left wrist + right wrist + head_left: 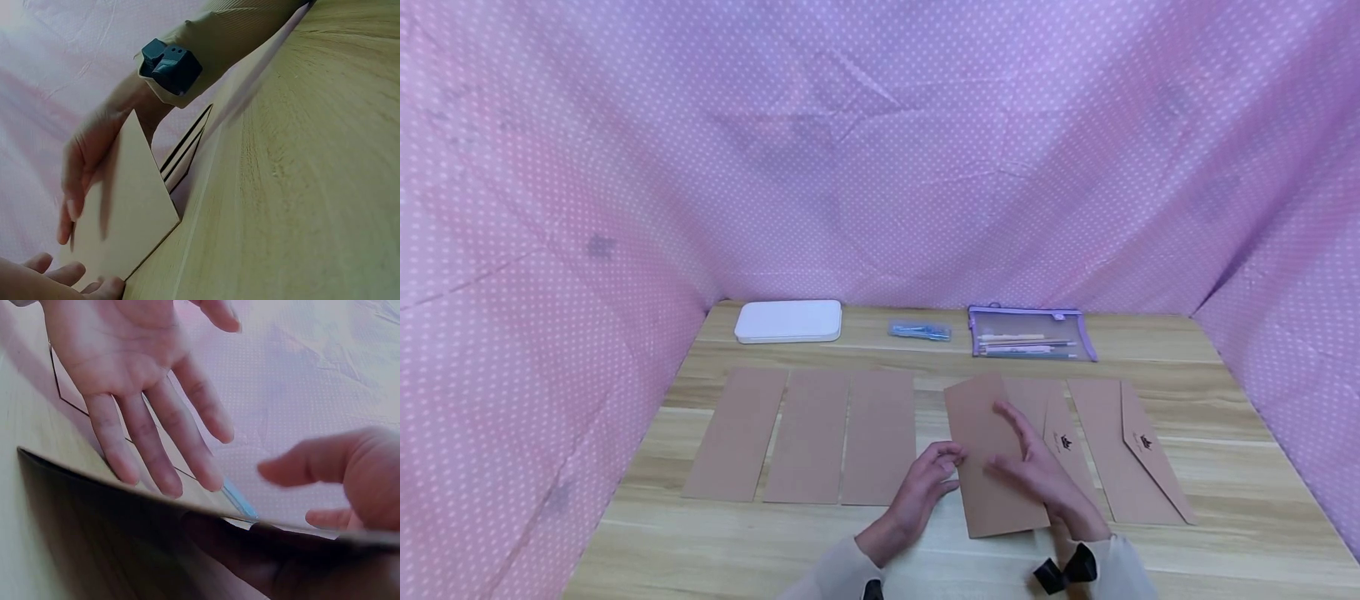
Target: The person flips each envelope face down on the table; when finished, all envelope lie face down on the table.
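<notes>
A plain brown envelope (992, 467) tilts over the table, right of centre in the head view. My left hand (921, 487) holds its left edge, with some fingers underneath, partly hidden. My right hand (1041, 467) is over the upper face; in the right wrist view its fingers (147, 437) are straight and spread beside the envelope's edge. Beneath and to the right lies another brown envelope (1067, 450) with a crown-marked flap. Another envelope (1101, 450) with its flap showing lies farther right.
Three brown envelopes (805, 437) lie in a row on the left, plain side up. Along the back sit a white case (788, 322), a small blue clear box (920, 331) and a purple-edged pencil pouch (1030, 335). Pink dotted cloth (880, 183) surrounds the wooden table (805, 533).
</notes>
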A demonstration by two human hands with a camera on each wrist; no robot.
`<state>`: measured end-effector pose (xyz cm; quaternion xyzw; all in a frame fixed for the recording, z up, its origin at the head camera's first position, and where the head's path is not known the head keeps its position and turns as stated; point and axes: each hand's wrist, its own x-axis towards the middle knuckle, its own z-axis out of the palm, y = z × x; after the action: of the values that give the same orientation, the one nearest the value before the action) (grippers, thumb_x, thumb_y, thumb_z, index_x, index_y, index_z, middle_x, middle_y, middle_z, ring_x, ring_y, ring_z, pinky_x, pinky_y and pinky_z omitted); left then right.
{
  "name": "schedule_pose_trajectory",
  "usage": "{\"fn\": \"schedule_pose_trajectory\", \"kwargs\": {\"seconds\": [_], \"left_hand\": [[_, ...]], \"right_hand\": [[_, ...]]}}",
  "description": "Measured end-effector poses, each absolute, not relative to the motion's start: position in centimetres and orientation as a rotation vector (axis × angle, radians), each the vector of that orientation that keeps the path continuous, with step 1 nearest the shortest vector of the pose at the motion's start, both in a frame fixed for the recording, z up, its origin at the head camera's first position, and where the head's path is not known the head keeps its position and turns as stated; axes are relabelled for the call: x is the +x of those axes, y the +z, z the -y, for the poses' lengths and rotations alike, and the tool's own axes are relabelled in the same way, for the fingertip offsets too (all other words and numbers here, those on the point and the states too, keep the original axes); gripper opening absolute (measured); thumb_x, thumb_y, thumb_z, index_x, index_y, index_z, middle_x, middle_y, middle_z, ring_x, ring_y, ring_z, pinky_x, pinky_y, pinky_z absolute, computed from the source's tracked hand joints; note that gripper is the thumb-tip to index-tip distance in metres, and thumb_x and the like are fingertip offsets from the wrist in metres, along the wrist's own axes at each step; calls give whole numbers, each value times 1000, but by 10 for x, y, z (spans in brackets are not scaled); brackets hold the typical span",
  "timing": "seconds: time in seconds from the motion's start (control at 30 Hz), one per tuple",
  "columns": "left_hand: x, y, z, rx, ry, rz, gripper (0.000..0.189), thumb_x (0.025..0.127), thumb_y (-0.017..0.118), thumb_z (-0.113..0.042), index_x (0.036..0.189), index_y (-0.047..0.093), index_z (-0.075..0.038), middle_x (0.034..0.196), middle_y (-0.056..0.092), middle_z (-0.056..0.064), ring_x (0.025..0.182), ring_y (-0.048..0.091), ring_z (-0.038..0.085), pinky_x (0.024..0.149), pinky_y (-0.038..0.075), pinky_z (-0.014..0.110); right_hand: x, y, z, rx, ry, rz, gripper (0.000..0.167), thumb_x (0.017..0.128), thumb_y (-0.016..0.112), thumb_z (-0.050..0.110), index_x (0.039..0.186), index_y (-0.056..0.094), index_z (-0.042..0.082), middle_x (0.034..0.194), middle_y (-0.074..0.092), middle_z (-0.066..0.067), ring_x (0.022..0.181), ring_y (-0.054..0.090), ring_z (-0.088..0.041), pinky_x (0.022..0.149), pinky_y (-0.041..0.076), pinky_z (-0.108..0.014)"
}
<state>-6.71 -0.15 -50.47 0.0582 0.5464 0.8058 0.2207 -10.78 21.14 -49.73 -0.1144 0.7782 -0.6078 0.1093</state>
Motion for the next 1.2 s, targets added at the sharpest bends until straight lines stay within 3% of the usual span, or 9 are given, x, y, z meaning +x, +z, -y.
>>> {"fn": "schedule_pose_trajectory", "kwargs": {"seconds": [0.07,0.17,0.27,0.57,0.7,0.8,0.9,1.03,1.2], "left_hand": [[-67,-505,1,154,2230,-1509,52,98,42,-21,139,37,10,153,38,32,148,32,40,119,32,53],[-67,-506,1,140,2231,-1514,51,97,43,-19,139,37,10,152,40,32,147,34,39,116,36,47],[-68,-506,2,113,2237,-1545,50,97,46,-16,138,39,12,148,44,32,143,41,36,110,40,38],[-66,-505,1,50,2277,-1627,49,95,50,-11,135,43,15,144,47,33,122,55,19,100,47,29],[-61,-505,-3,39,2252,-1665,49,90,54,-7,135,46,11,143,50,31,124,58,27,98,51,29],[-57,-504,-6,47,2252,-1662,48,90,56,-3,136,46,9,143,51,28,122,58,26,99,51,30],[-53,-503,-8,62,2263,-1628,49,91,57,-2,137,45,8,145,50,28,123,58,25,98,51,29],[-50,-503,-9,92,2266,-1597,50,92,57,-2,139,43,8,146,48,29,123,59,25,96,50,24],[-47,-503,-11,139,2250,-1607,51,91,57,-2,139,44,9,144,48,29,115,58,16,93,51,19]], "right_hand": [[-109,-499,-212,-316,-1777,-2297,87,81,69,-2,155,23,-3,163,17,-29,151,7,-48,118,3,-71],[-110,-501,-214,-277,-1767,-2304,88,77,67,-8,154,26,-1,164,19,-26,152,9,-44,127,12,-38],[-111,-501,-216,-246,-1753,-2315,88,76,67,-9,154,27,-1,164,21,-25,152,12,-41,111,17,-8],[-113,-492,-227,-163,-1799,-2354,84,79,68,-8,153,30,2,165,20,-22,151,12,-38,122,10,-56],[-114,-491,-230,-165,-1870,-2348,84,80,67,-8,154,29,2,166,19,-21,154,11,-18,123,12,-19],[-114,-491,-229,-178,-1917,-2337,83,81,67,-8,154,29,1,165,21,-21,142,27,4,103,21,0],[-115,-490,-228,-170,-1948,-2310,84,82,67,-9,155,27,1,163,25,-22,120,40,15,97,32,-2],[-113,-488,-227,-145,-1964,-2286,84,82,66,-9,156,26,1,155,33,-20,108,53,10,89,46,-9],[-112,-489,-228,-126,-1996,-2260,84,83,67,-7,156,26,2,142,43,2,103,58,5,84,53,-16]]}}
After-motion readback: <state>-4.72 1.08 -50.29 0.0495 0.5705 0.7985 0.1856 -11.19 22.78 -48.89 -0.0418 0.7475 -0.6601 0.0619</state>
